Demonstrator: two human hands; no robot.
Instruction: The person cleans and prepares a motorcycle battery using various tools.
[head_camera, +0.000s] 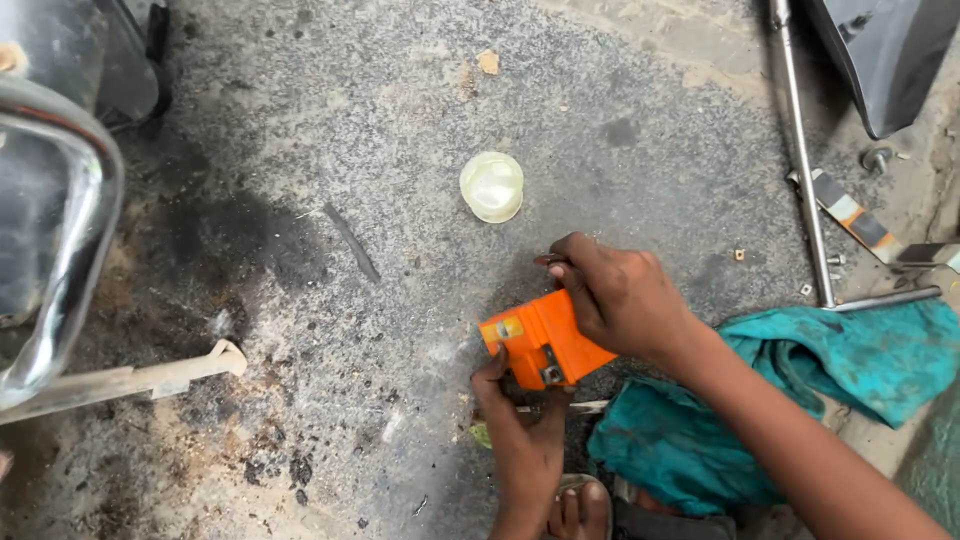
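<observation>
1. Bottom centre of the frame: my left hand (525, 440) comes up from the lower edge, its fingers closed on the near corner of an orange box-shaped part (543, 340); the thumb presses its left edge beside a small metal terminal.
2. Centre, just above: my right hand (620, 300) lies over the far side of the orange box-shaped part, fingers curled around it and gripping, with a thin dark piece pinched at the fingertips; what it is I cannot tell.
3. Lower right: a teal cloth (850, 360), stained, lies crumpled on the ground under my right forearm.
4. Middle distance, above the hands: a pale yellow plastic cap (492, 186) rests alone on the oil-stained concrete floor (350, 120).
5. Right side: a long metal rod (805, 170) runs from the top edge down to the cloth.
6. Left edge: a curved chrome guard (70, 230) fills the upper left.
</observation>
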